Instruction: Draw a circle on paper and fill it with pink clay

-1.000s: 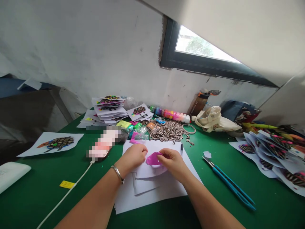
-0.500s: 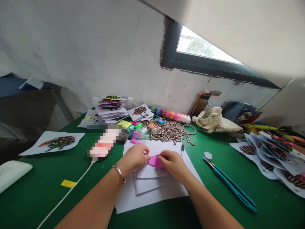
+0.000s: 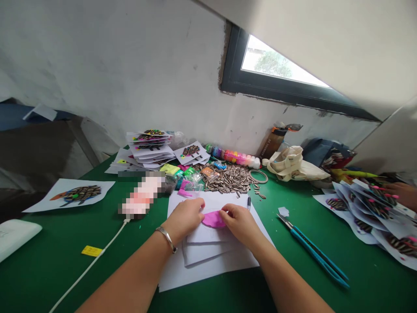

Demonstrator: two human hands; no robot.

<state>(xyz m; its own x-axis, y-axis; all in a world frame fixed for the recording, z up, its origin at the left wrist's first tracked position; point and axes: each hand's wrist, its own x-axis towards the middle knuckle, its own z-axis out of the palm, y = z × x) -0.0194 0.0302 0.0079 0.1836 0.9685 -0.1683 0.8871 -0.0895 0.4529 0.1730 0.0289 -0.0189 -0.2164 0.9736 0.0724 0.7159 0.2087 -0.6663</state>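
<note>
A flat, rounded piece of pink modelling clay (image 3: 214, 219) lies on the white paper sheets (image 3: 208, 256) in front of me. My right hand (image 3: 237, 219) pinches its right end between thumb and fingers. At its left end is my left hand (image 3: 187, 217), fingers bent together with the thumb at the clay's edge; the fingertips are partly hidden. A black pen (image 3: 249, 203) lies on the paper just beyond my right hand. Behind the paper, sunflower seeds (image 3: 228, 179) are heaped beside a bag with more pink clay (image 3: 185, 189).
Blue-handled tweezers (image 3: 321, 254) lie at right. Stacks of seed pictures (image 3: 151, 154) stand at back left and, as loose pictures (image 3: 365, 217), at right, near another person's hand (image 3: 402, 194). A phone (image 3: 141, 195) trails a white cable (image 3: 87, 269). A tape ring (image 3: 259, 176) sits beside the seeds.
My right hand has shifted slightly right along the clay, which shows a wider, flatter outline. My left hand stays at its left edge. Another person's hand shows at the far right.
</note>
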